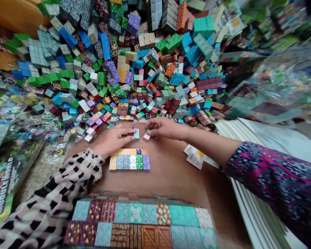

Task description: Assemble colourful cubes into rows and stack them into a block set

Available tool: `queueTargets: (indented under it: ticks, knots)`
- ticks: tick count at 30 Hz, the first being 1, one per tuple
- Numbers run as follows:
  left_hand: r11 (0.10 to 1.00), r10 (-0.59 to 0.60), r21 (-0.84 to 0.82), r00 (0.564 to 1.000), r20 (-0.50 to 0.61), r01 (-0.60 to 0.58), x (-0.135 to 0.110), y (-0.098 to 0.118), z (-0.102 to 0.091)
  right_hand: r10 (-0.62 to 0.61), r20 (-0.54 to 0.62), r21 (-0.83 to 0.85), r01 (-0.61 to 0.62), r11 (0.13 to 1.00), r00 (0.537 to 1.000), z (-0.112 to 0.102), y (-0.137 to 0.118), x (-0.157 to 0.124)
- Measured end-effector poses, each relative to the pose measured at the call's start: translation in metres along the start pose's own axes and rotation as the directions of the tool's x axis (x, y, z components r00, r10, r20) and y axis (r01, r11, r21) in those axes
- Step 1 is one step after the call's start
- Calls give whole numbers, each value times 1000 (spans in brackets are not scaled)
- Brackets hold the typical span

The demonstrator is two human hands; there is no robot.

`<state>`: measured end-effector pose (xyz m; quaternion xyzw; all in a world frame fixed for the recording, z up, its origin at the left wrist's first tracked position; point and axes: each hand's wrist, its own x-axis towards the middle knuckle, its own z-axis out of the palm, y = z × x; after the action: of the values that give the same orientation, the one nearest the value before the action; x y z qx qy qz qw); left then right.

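Your left hand (113, 139) reaches over the brown tabletop (171, 178) with thumb and forefinger at the edge of a light-blue toy block (136, 134), beside a dark-red speckled one; whether they pinch it cannot be told. Your right hand (163, 128), just across a small gap, has thumb and fingers pinching a small pale-pink block (146, 135) above the tabletop or on it. Both blocks lie between the heaped loose patterned blocks (145, 79) and a flat multicoloured block panel (129, 162), nearer you.
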<state>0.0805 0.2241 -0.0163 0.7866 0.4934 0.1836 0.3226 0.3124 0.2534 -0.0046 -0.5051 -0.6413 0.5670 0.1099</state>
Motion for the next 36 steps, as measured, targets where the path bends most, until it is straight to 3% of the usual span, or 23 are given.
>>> queueTargets:
  ticks: [3, 8, 11, 13, 15, 18, 22, 25, 30, 33, 36]
  knots:
    - [1000, 15, 3, 1000, -5, -15, 0, -1, 0, -78, -103, -168, 60, 984, 992, 4, 0, 5]
    - [999, 34, 6, 999, 9, -34, 1, -2, 0, -97, -156, -192, 66, 979, 983, 17, -7, 10]
    - [1000, 22, 9, 1000, 14, -22, 1, -2, -1, -99, -136, -183, 73, 980, 986, 18, -11, 11]
    - [1000, 26, 1, 999, 19, -26, 0, -1, -1, -148, -113, -263, 114, 958, 983, 13, -13, 13]
    - [1000, 29, 10, 999, 27, -29, 0, 0, -2, -248, -94, -437, 184, 881, 964, 8, -14, 18]
    - [998, 40, 40, 999, 33, -41, 0, -1, -2, -387, 18, -657, 303, 691, 922, 2, -14, 31]
    - [997, 64, 39, 998, 25, -65, 1, -4, -1, -445, 234, -718, 462, 520, 864, -1, -14, 48]
    - [997, 50, 52, 998, 24, -51, 1, -5, 0, -477, 261, -725, 497, 477, 839, -2, -17, 51]
    - [997, 32, 66, 999, 23, -34, 1, -2, -1, -423, 196, -791, 398, 465, 885, -3, -23, 43]
    - [998, 40, 41, 999, 29, -41, -1, 1, -2, -273, -23, -834, 132, 536, 962, -3, -28, 31]
    - [999, 49, -20, 999, 15, -49, -1, 0, -1, -41, -164, -787, -105, 608, 986, -2, -30, 15]
